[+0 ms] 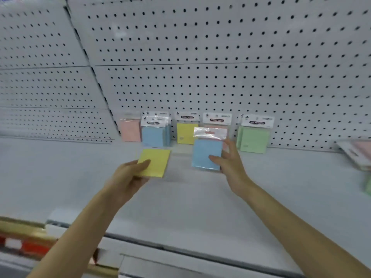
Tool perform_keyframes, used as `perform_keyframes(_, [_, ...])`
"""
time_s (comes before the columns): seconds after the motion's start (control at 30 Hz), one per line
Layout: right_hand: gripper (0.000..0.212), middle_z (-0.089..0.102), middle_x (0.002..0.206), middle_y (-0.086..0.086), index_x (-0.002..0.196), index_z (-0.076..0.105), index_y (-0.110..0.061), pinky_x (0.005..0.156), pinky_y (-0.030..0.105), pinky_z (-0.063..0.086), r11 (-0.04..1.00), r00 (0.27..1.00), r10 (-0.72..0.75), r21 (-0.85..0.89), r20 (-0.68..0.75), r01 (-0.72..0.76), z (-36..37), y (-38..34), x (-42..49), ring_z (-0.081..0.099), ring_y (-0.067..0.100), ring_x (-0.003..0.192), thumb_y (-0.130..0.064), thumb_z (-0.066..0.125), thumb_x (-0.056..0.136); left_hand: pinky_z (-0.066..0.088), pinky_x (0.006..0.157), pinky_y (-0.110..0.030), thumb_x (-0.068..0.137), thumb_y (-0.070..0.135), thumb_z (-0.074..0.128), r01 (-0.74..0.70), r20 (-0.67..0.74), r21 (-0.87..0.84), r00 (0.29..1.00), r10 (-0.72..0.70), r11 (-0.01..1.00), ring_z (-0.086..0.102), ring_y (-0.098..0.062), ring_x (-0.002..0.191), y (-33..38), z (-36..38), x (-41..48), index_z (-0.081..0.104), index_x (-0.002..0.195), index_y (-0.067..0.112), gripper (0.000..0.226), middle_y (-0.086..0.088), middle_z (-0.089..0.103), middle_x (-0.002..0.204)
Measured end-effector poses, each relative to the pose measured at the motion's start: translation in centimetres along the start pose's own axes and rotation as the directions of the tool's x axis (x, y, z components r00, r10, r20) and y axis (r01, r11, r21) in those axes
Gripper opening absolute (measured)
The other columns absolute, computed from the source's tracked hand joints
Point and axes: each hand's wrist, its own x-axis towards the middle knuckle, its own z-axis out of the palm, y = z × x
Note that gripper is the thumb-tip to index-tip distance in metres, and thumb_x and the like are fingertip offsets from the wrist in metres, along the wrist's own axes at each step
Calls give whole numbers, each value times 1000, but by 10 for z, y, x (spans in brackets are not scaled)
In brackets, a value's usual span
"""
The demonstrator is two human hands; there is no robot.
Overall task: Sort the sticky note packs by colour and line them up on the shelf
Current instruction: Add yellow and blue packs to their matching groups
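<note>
Two bare hands reach over a white shelf (pixel 180 201), each holding one sticky note pack just above it. The left hand (pixel 128 177) pinches the near corner of a yellow pack (pixel 155 161), thumb on top and the other fingers curled out of sight beneath. The right hand (pixel 230 163) grips a blue pack (pixel 206 153) by its lower right edge, thumb across the front and fingers spread behind. Its clear plastic header flap stands up loosely. At the back, a row of packs leans upright against the pegboard wall (pixel 200 57): a pink pack (pixel 130 131), a blue group (pixel 153 135), a single yellow one (pixel 186 133), a further pack (pixel 216 120) partly hidden behind the held blue one, and a green group (pixel 254 139). More loose packs (pixel 357 153) lie at the right edge. These packs look light, thin and fairly stiff through the paper block, but the glossy wrapper is probably slippery and the flap floppy. The safest hold is likely a pinch across the block's edges, not the flap, standing each one up beside its own colour.
</note>
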Motion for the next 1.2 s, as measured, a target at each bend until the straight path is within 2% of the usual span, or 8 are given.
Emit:
perform_keyframes(0.1, [57,62,103,0,129,39,-28,66,14,48,998,999,-43,-45,26,44,47,19,0,62,4,84,4,60,86,58,63,-21,96,7,51,-186,-195,5,964,184,983,64,-21,83,-18,-31,17,55,106,-1,13,-10,63,94])
perform_keyframes(0.27, [42,64,86,-8,113,50,-22,63,12,47,969,979,-201,-153,-44,192,101,49,17,63,-5,70,4,64,83,49,61,-17,92,5,57,-391,-322,367,797,510,844,56,-9,70,-46,-61,25,53,89,12,8,-3,58,81])
perform_keyframes(0.4, [29,63,84,-16,98,53,-20,63,10,46,954,965,-247,-197,-93,226,136,52,35,62,-5,69,0,67,82,53,79,-46,85,21,61,-397,-301,308,821,484,865,57,-20,81,-29,-82,37,54,84,16,9,-12,60,89])
perform_keyframes(0.6, [18,62,84,-6,92,55,-20,70,30,47,835,921,-336,-514,-197,195,172,67,61,58,16,80,-20,70,82,49,90,-59,82,25,63,-377,-318,184,851,418,908,52,-20,83,-8,-114,73,52,81,16,14,-10,53,90])
perform_keyframes(0.7, [22,59,85,-1,91,56,-17,68,33,45,745,893,-361,-660,-270,102,175,70,72,54,20,83,-30,69,81,47,92,-57,86,19,62,-398,-272,124,867,417,909,53,-18,83,-2,-120,91,52,82,17,11,-8,54,87])
perform_keyframes(0.87, [23,56,83,2,94,59,-14,67,25,40,820,867,-327,-569,-377,62,179,68,80,52,16,74,-23,74,79,48,91,-54,92,8,59,-401,-187,56,896,404,915,55,-19,86,-2,-125,110,55,95,6,5,-6,59,89])
perform_keyframes(1.07, [23,55,80,4,90,57,-18,62,5,36,823,838,-377,-558,-396,106,180,72,86,49,8,66,-15,76,77,57,69,-25,93,6,57,-410,-121,-26,907,404,912,61,-9,79,-2,-124,119,55,89,12,7,1,63,86])
perform_keyframes(1.2, [24,55,80,4,84,56,-18,68,14,41,836,841,-356,-541,-407,91,178,76,89,50,12,68,-15,78,74,57,72,-27,93,6,56,-416,-75,-43,908,412,908,61,-11,83,-4,-125,116,55,96,7,3,0,63,88])
